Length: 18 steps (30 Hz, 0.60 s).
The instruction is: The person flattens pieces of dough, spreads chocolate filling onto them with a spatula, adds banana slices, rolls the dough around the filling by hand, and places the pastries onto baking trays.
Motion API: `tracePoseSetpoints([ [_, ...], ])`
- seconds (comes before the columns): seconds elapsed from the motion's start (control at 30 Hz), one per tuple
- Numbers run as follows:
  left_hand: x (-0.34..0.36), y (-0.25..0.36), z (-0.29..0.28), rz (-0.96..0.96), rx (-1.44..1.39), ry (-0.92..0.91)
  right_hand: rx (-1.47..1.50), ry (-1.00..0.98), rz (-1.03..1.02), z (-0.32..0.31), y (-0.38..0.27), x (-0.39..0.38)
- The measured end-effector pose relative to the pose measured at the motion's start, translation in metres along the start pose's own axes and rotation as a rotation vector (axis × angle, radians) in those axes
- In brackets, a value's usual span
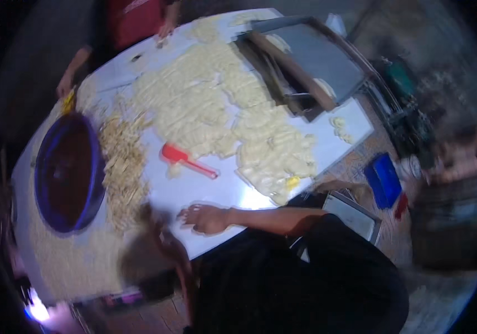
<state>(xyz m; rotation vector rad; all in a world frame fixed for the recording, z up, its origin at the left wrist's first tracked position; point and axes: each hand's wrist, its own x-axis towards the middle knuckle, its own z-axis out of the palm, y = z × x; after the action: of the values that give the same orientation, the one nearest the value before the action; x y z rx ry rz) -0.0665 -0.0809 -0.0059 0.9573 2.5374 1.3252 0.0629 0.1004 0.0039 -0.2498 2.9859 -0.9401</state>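
Observation:
My right hand [205, 219] is open, fingers spread low over the white tabletop [177, 178] near its front edge. My left hand [160, 228] is smeared by motion beside a heap of pale dry strips [124, 161]; whether it holds anything is unclear. A red scoop with a long handle [174, 153] lies above my right hand. Broad sheets of pale yellow, dough-like pieces [185, 106] cover much of the table, with a small yellow object [292, 182] at their front right. A large purple basin [68, 175] of brown contents stands at the left.
Another person in red and black [130, 22] has both hands at the far edge, one near a yellow item [68, 101]. A metal-framed apparatus with a roller [316, 61] occupies the back right. Off the right side are a blue container [380, 181] and a green object [400, 78].

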Motion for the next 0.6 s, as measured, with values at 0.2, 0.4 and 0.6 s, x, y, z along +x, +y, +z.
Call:
tracePoseSetpoints([
  [0.2,-0.008,-0.066,0.072,-0.294,-0.602,-0.273,-0.134,0.765,0.659,-0.077,0.037,-0.165],
  [0.4,-0.003,-0.071,0.102,-0.155,-0.231,-0.245,-0.519,1.129,1.389,-0.163,0.126,-0.432],
  [0.6,-0.007,-0.111,0.111,-0.040,-0.122,-0.140,-0.361,0.902,1.382,-0.170,0.137,-0.441],
])
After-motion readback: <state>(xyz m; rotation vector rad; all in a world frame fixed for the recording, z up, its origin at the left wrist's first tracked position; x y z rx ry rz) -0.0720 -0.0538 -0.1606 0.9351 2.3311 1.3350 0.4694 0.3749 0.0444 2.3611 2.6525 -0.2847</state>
